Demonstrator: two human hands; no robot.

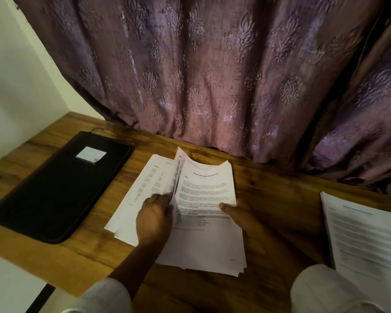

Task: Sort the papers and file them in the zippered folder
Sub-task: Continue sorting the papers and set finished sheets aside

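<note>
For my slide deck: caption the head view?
Left hand and right hand leaf through a paper stack on a wooden desk, black zippered folder alongside.

Dim, warm indoor light: the curtain glows brightest at 12 o'clock, while the folder at 9 o'clock sinks into near-black shadow. Print on the papers is soft; the stack at 4 o'clock smears with blur, frame edges bowed.

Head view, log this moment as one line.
stage: sorting | left hand: pinches sheets | right hand: holds paper stack | zippered folder: closed, untouched
</note>
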